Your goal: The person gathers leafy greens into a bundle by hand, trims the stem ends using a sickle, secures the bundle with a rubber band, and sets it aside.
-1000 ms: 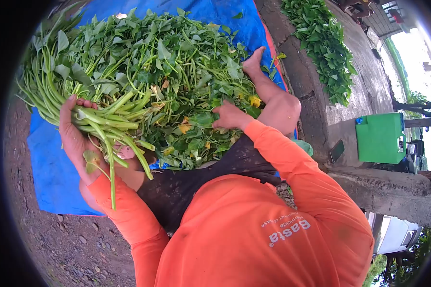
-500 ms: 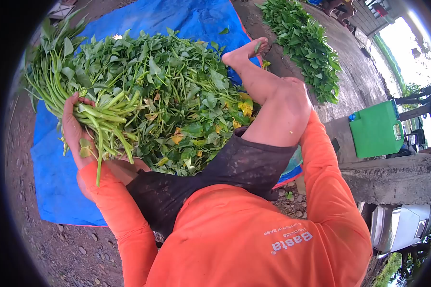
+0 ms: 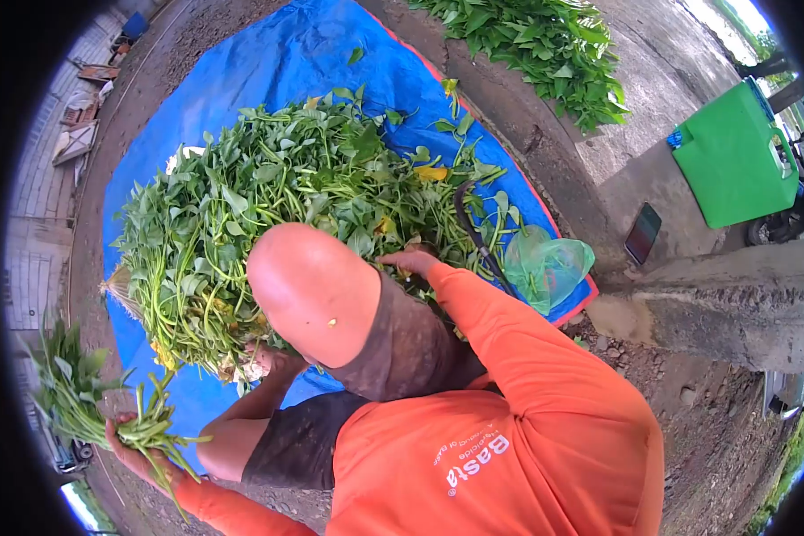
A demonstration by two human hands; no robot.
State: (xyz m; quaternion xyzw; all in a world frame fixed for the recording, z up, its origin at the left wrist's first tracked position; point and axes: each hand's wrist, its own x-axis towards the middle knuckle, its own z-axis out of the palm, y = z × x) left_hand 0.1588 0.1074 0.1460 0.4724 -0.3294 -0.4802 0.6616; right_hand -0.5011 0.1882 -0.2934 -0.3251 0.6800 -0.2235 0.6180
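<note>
Clenched on leafy stems: my left hand, eight o'clock; right hand, I can't tell; knee screens some greens; jerrycan, two o'clock.

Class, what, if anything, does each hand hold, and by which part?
Left hand holds a bunch of leafy greens by the stems; whether the right hand holds anything is unclear.
</note>
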